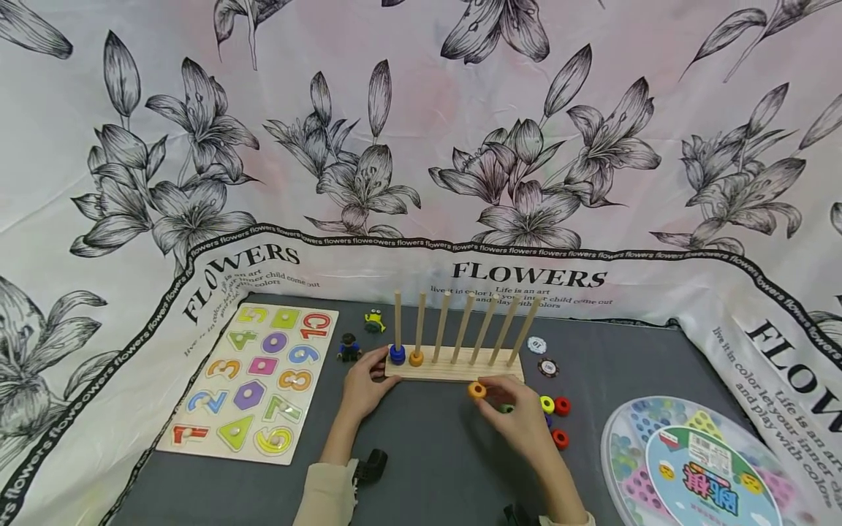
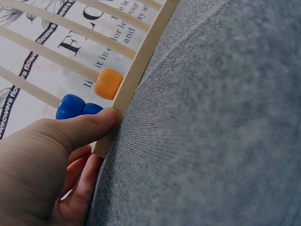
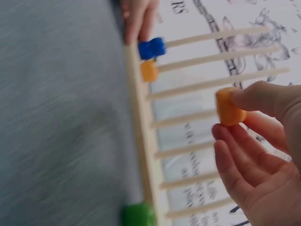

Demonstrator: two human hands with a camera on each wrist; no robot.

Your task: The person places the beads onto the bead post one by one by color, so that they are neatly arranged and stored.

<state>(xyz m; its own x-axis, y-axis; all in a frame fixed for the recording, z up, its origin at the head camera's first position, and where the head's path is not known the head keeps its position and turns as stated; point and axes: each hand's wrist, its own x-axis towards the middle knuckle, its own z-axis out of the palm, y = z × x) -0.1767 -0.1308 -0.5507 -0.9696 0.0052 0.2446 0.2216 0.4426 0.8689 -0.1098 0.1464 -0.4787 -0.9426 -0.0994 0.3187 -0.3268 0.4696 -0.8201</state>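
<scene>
A wooden peg rack (image 1: 454, 373) with several upright pegs stands on the grey table. My left hand (image 1: 360, 387) grips its left end; the left wrist view shows the thumb on the front edge of the base. Two blue beads (image 2: 77, 107) are stacked on the leftmost peg, and one orange bead (image 2: 109, 84) sits on the peg beside it. In front of the rack's right half, my right hand (image 1: 522, 418) pinches another orange bead (image 3: 230, 107) between thumb and fingers, apart from the pegs. A green bead (image 3: 138, 215) lies by the base, partly hidden by that hand in the head view.
Loose yellow (image 1: 547, 404) and red beads (image 1: 562, 406) lie right of my right hand. A number puzzle board (image 1: 224, 343) is at left, a round game box (image 1: 625, 438) at right. Behind are a toy figure (image 1: 349, 348), a frog toy (image 1: 375, 321) and two chips (image 1: 548, 367).
</scene>
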